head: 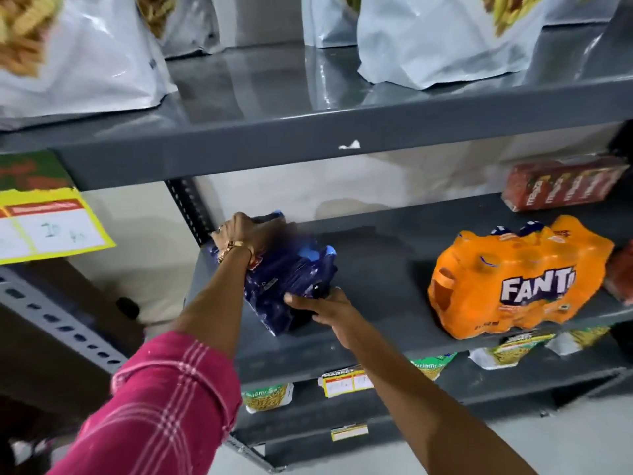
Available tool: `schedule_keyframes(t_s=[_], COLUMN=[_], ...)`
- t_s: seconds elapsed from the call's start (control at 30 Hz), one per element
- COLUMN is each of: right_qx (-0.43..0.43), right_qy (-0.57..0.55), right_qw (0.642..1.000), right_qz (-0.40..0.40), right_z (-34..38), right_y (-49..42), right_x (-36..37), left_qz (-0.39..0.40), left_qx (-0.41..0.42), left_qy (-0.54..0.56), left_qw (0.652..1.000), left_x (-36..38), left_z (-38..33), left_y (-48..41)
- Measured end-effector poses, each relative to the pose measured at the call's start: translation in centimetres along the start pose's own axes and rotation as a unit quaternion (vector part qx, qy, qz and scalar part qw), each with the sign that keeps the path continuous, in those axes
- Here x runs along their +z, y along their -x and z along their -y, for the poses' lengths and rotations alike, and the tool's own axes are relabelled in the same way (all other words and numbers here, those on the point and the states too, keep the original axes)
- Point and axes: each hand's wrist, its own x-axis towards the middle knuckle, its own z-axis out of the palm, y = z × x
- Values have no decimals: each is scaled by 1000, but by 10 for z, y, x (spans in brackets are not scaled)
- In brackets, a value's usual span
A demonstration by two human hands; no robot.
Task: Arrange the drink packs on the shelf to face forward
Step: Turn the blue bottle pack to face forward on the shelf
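Observation:
A dark blue shrink-wrapped drink pack (291, 272) lies at the left end of the grey middle shelf (383, 269), turned at an angle. My left hand (245, 231) grips its far top corner, a bracelet on the wrist. My right hand (322, 308) presses against its near right corner. An orange Fanta pack (513, 279) stands to the right with its label facing out. A red pack of drink cartons (561, 186) sits further back at the right.
White snack bags (438, 42) stand on the upper shelf. Green and yellow snack packets (269, 395) lie on the lower shelf. A yellow price sign (51, 228) hangs at the left. A perforated upright (188, 207) stands just behind the blue pack.

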Motion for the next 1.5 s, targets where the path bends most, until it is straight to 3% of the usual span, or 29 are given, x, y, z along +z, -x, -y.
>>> schedule_keyframes(t_s=[0.07,0.17,0.23,0.27,0.37,0.43,0.53,0.63,0.7,0.8,0.9,0.97,1.0,1.1,1.17,1.23,1.27,1.33,1.5], right_qx=[-70,-159,-199,-215,-231,-226,-237,-277,-292,-287,-272,-237,-214,-181,-175,-185,-187,-175,-133], right_qy=[46,74,95,105,121,122,111,88,114,151,126,135,123,122,159,190,197,211,283], right_qw=[996,983,975,970,965,966,960,940,937,939,916,893,896,937,950,944,944,950,945], right_qz=[-36,-52,-42,-34,-20,-29,-97,-180,-156,-116,-265,-359,-370,-271,-203,-195,-187,-148,-98], right_z=[-12,-36,-37,-36,-29,-31,-44,-63,-76,-84,-75,-71,-69,-61,-59,-57,-59,-60,-60], right_y=[-8,-1,10,12,11,12,23,46,65,79,66,51,45,34,31,32,34,40,51], right_x=[4,16,20,20,15,11,21,57,86,93,48,10,-6,-33,-40,-40,-39,-40,-50], left_qz=[11,36,54,68,97,143,256,294,329,398,395,357,314,54,-69,-23,25,74,56], left_qx=[66,58,8,-6,16,-20,-85,-5,55,169,242,249,249,255,194,74,31,18,59], left_qy=[176,495,583,587,490,385,245,91,31,-63,-142,-116,-95,-83,45,258,305,287,234], left_qw=[982,866,810,807,866,912,931,951,942,899,875,893,911,962,977,963,951,955,969], left_x=[-9,-9,4,8,-2,-35,-76,-84,-79,-78,-76,-76,-77,-64,-42,-18,-10,1,14], left_z=[10,42,66,76,85,65,28,-12,-30,-53,-57,-43,-32,14,50,77,86,100,125], left_y=[11,28,34,38,40,40,38,44,49,61,67,76,84,116,138,155,163,176,193])
